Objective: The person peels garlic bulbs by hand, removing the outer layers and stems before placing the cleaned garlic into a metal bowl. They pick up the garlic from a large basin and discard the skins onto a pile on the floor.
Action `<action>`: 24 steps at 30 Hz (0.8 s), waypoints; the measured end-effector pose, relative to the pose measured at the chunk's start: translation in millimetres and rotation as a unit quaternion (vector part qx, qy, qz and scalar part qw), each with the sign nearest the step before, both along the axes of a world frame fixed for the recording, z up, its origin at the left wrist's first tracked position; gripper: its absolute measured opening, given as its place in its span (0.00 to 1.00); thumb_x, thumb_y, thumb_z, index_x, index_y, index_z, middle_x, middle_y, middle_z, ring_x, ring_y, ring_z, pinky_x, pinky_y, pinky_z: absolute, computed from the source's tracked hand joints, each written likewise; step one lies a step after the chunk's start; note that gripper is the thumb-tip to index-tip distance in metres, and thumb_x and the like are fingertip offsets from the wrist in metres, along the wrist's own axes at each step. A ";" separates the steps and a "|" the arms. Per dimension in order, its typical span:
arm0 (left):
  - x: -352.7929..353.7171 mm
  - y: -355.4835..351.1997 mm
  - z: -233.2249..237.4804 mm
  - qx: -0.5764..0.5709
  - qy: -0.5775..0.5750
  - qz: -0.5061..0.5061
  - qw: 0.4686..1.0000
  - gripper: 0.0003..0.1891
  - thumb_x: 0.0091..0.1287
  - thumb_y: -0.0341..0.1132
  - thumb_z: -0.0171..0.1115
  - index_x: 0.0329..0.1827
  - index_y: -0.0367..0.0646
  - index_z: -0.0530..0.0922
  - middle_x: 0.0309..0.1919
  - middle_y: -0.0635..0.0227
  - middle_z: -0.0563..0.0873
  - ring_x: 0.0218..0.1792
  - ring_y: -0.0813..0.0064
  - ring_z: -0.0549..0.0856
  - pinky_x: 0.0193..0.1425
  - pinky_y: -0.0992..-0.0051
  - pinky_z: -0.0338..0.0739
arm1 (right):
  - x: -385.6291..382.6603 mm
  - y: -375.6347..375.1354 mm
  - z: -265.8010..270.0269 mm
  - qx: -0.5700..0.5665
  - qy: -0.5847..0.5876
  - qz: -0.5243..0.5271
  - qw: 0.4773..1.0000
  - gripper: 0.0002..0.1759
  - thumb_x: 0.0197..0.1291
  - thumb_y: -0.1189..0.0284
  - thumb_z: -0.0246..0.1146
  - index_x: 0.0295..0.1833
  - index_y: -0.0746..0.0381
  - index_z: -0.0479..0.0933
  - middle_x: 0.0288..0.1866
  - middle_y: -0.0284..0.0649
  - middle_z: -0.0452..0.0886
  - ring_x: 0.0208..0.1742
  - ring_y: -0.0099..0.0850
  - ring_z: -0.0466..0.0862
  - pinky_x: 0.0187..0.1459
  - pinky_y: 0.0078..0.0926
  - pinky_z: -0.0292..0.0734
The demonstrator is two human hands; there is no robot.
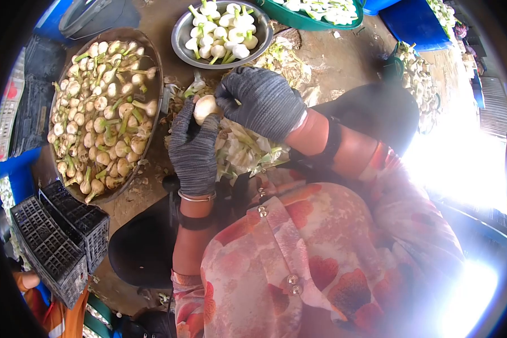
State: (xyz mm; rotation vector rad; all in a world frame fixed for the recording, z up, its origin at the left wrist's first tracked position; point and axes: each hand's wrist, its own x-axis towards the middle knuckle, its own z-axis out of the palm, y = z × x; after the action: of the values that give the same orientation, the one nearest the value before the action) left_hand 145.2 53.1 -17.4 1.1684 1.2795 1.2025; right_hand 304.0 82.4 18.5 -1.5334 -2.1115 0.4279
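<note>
A pale garlic bulb [206,109] is between my two hands, its stem pointing up and left. My left hand [194,143], in a grey knitted glove, grips the bulb from below with thumb and fingers. My right hand [260,101], gloved alike, is closed with its fingertips against the bulb's right side. Loose peeled skins [245,143] are heaped beneath both hands. Behind them a metal bowl [178,42] holds peeled white bulbs with green stems. To the left, a large round basin [157,67] holds many unpeeled, soil-stained bulbs.
Black plastic crates [50,242] stand at lower left, near another person's orange clothing [67,315]. A green tub [298,22] of white pieces is at the top, with a blue container [414,25] beside it. More bulbs [419,81] lie at right.
</note>
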 end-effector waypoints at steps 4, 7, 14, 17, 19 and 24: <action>2.6 -0.2 18.9 -0.002 0.004 -0.027 1.000 0.21 0.68 0.26 0.62 0.65 0.35 0.74 0.56 0.60 0.82 0.56 0.70 0.81 0.60 0.69 0.79 | 3.5 3.0 2.0 -0.091 0.145 -0.023 0.985 0.10 0.57 0.64 0.64 0.33 0.60 0.82 0.30 0.47 0.84 0.33 0.47 0.83 0.38 0.41 0.79; -0.3 -0.8 8.1 -0.073 -0.258 -0.044 0.962 0.23 0.70 0.28 0.59 0.68 0.35 0.69 0.59 0.58 0.78 0.56 0.64 0.81 0.62 0.62 0.79 | 15.9 13.5 -17.0 -0.132 0.177 -0.082 0.972 0.16 0.59 0.62 0.59 0.38 0.64 0.82 0.32 0.52 0.84 0.37 0.51 0.84 0.43 0.40 0.79; -22.6 9.5 -28.8 -0.074 -0.402 -0.124 0.904 0.27 0.71 0.31 0.59 0.71 0.38 0.64 0.57 0.58 0.76 0.54 0.67 0.80 0.61 0.63 0.80 | 63.9 32.7 -39.1 -0.180 -0.083 -0.158 0.967 0.17 0.65 0.61 0.61 0.47 0.64 0.83 0.41 0.51 0.85 0.42 0.48 0.84 0.49 0.38 0.79; -20.8 7.9 -14.7 -0.115 -0.447 -0.144 0.875 0.28 0.67 0.32 0.62 0.70 0.37 0.65 0.55 0.61 0.77 0.51 0.73 0.79 0.57 0.70 0.80 | 47.8 23.7 -16.2 0.084 0.016 -0.048 0.995 0.14 0.64 0.61 0.61 0.44 0.59 0.85 0.36 0.46 0.85 0.43 0.46 0.84 0.49 0.42 0.78; -14.2 4.1 -14.7 -0.128 -0.379 -0.130 0.907 0.30 0.65 0.33 0.63 0.70 0.36 0.65 0.53 0.64 0.78 0.49 0.75 0.79 0.55 0.73 0.79 | 33.5 16.2 1.5 0.103 0.075 0.072 0.989 0.12 0.63 0.64 0.65 0.43 0.60 0.85 0.36 0.45 0.85 0.41 0.45 0.84 0.48 0.40 0.79; -12.0 3.8 -19.6 -0.146 -0.351 -0.188 0.906 0.35 0.62 0.35 0.66 0.71 0.35 0.65 0.52 0.67 0.79 0.49 0.77 0.79 0.55 0.76 0.77 | 18.1 4.9 -0.4 0.121 0.044 0.150 0.980 0.11 0.58 0.64 0.69 0.42 0.59 0.85 0.33 0.41 0.84 0.38 0.43 0.84 0.44 0.38 0.79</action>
State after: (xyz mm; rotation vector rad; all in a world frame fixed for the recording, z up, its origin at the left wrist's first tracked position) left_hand 133.2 56.9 -37.0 0.6218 0.6158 0.9628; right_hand 322.1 87.3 18.1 -1.0454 -2.2372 0.3203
